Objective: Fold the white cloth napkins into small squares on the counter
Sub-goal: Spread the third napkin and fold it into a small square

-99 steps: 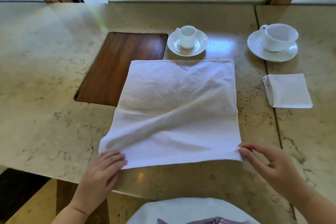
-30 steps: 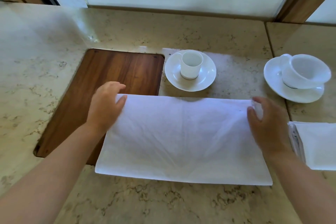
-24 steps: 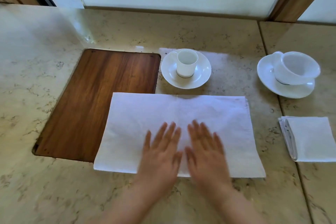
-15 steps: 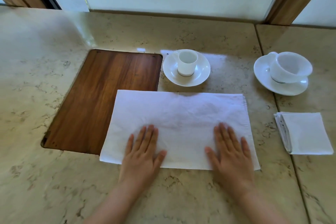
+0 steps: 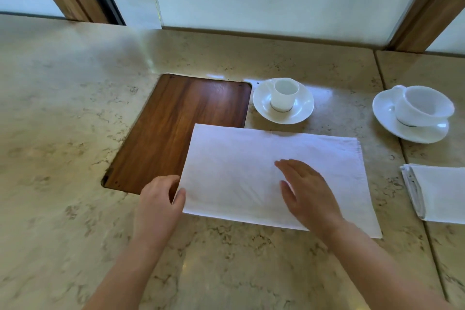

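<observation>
The folded pile (image 5: 439, 194) to the right of the right hand (image 5: 305, 190) is cut off by the picture edge. The fingers of the left hand (image 5: 157, 200) curl behind the napkin (image 5: 241, 173), so their tips are hidden. Its thumb lies on top, pinching the napkin's left edge. The right hand is flat and spread on the middle of the napkin.

The napkin is a long white shape, lying in front of both hands on the counter (image 5: 63, 108), which is shiny tan stone. Its left end covers part of a brown wood board (image 5: 176, 128). Past the hands stand a small cup (image 5: 284, 94) and a big cup (image 5: 420, 106), each on a saucer. Behind them is a pale wall with wood posts. No writing shows.
</observation>
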